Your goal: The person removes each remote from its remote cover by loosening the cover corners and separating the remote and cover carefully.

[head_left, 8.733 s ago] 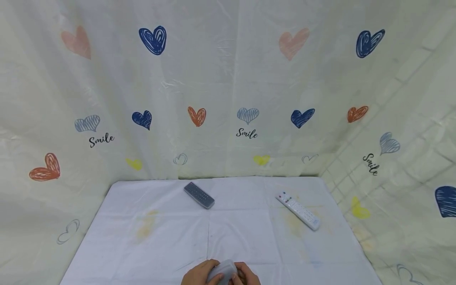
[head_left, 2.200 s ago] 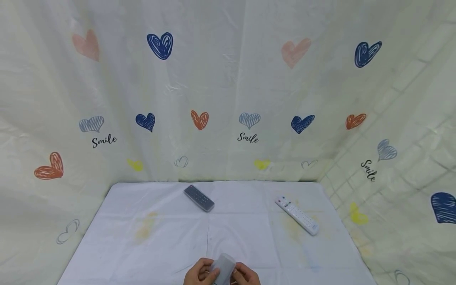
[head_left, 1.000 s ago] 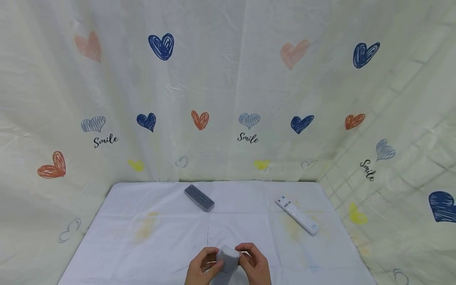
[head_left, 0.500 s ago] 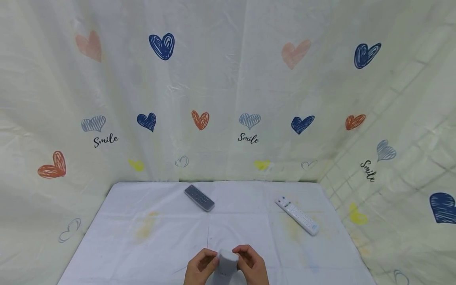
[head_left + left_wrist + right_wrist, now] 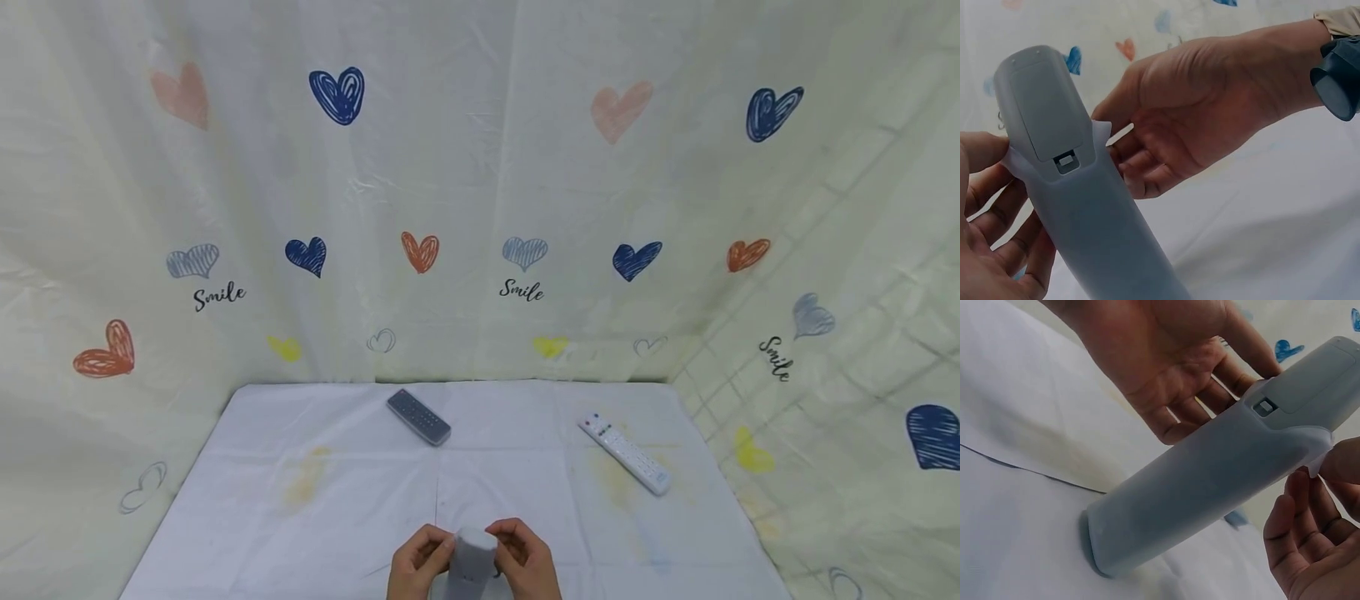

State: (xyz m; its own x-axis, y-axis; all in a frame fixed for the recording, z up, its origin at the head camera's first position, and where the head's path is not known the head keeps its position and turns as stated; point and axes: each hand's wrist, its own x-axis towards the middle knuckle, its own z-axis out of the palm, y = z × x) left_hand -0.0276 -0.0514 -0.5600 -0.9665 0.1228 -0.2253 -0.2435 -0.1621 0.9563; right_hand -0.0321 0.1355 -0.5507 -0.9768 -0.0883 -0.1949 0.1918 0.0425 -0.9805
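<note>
A grey remote control (image 5: pixel 1050 106) stands tilted with its battery-cover side showing, partly inside a pale translucent silicone sleeve (image 5: pixel 1107 231). The sleeve's rim crosses just below the battery-cover latch, leaving the upper end of the remote bare. My left hand (image 5: pixel 422 560) pinches the rim on one side between thumb and fingers. On the opposite side my right hand (image 5: pixel 527 558) pinches a flap of the same rim. In the right wrist view, the sleeve's closed end (image 5: pixel 1110 550) is down at the white cloth. The button side is hidden.
A dark grey remote (image 5: pixel 418 417) lies toward the back of the white-covered table (image 5: pixel 337 500), left of centre. Another remote, white with coloured buttons (image 5: pixel 625 452), lies at the right. A heart-patterned curtain (image 5: pixel 450 167) hangs behind and along the sides.
Both hands came up from the near edge with the remote and tipped it more upright. Over the last second they shifted slightly left and down, both at the rim. The two lying remotes stayed put.
</note>
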